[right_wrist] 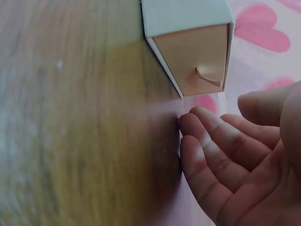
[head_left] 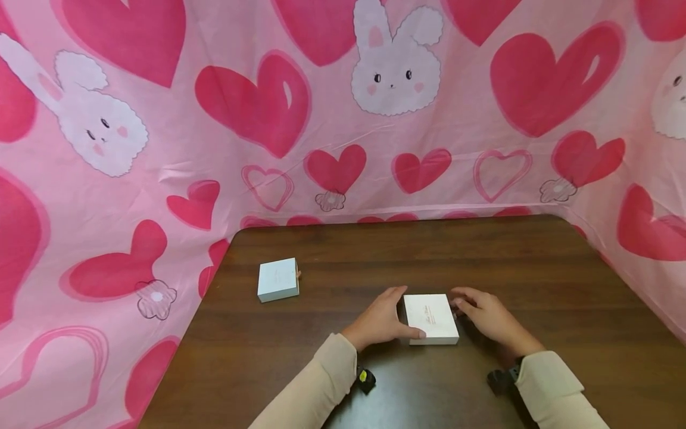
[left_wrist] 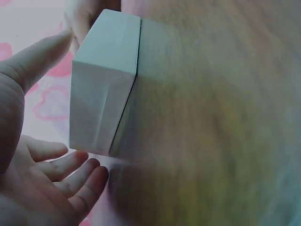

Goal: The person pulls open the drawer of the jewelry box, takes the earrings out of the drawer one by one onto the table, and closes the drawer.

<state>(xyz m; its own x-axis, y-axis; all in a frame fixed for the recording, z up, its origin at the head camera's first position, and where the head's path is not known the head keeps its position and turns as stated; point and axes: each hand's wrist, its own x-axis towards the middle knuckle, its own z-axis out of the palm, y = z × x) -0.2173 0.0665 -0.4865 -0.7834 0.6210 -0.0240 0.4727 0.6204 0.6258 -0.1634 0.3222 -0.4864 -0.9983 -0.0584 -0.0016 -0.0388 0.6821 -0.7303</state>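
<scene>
A small white drawer box (head_left: 432, 319) with faint gold lettering lies flat on the table between both hands. Its plain end shows as a grey side (left_wrist: 96, 106) in the left wrist view. At the other end is a tan drawer front (right_wrist: 193, 52), pushed in, with a small ribbon pull (right_wrist: 208, 78). My left hand (head_left: 379, 319) is at the plain end, its thumb over the near corner and its fingers loosely bent beside the box. My right hand (head_left: 494, 319) is by the drawer end, fingers relaxed, with nothing visible in its grasp.
A pale blue drawer box (head_left: 277, 279) with a ribbon pull on its right side stands at the left of the brown wooden table (head_left: 429, 256). Pink cloth (head_left: 332, 131) printed with hearts and rabbits hangs behind the table and along its sides.
</scene>
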